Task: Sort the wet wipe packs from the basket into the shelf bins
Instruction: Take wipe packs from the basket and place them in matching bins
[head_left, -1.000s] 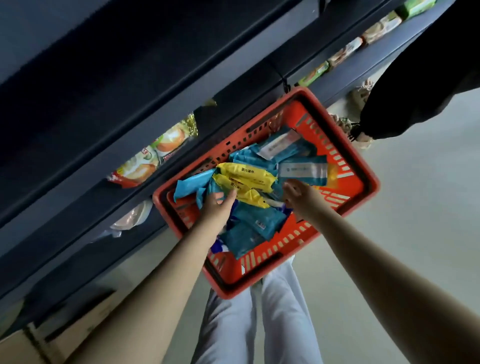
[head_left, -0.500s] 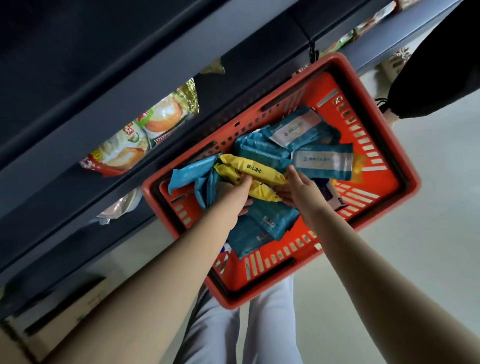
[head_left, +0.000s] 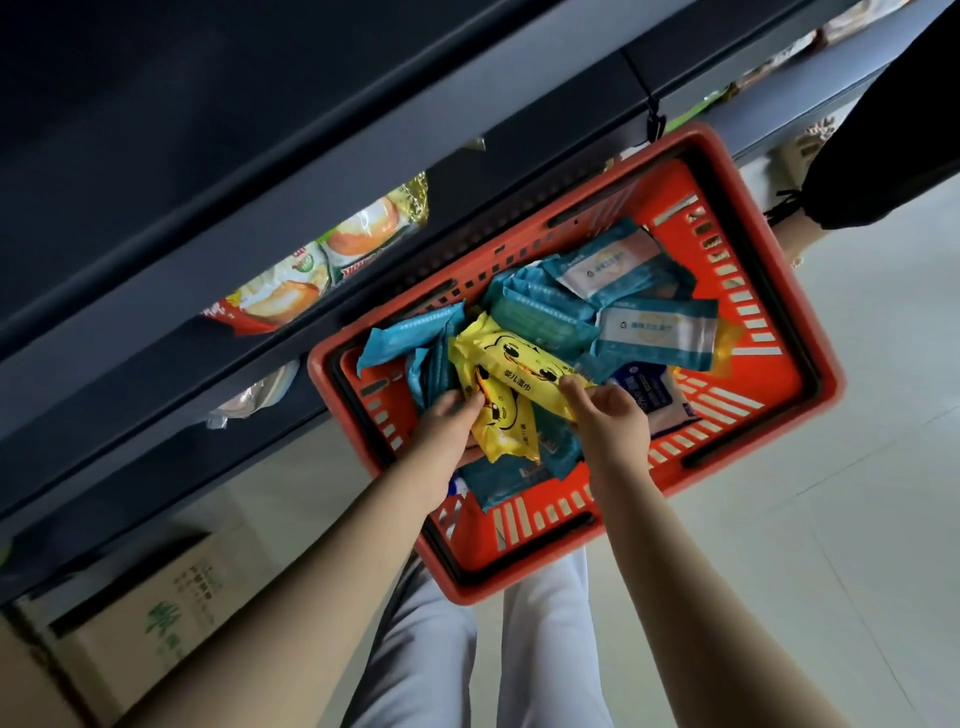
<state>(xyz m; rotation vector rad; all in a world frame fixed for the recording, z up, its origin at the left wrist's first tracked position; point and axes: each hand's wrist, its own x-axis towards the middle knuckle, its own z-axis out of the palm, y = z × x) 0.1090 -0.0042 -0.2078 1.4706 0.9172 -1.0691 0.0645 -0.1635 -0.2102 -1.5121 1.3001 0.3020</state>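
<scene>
Both hands in the red basket (head_left: 769, 291), which sits on pale floor (head_left: 857, 467) with its far-left rim tight against the dark shelf (head_left: 363, 156). Left hand (head_left: 447, 431) fingers pinched on the near yellow wipe pack (head_left: 506, 431). Right hand (head_left: 610, 421) fingers clamped on the end of the upper yellow wipe pack (head_left: 514, 364). Both packs sit on a heap of teal wipe packs (head_left: 545, 317) mid-basket. Basket's right end bare. Open floor to the right; cardboard box (head_left: 156, 623) near left under the shelf.
</scene>
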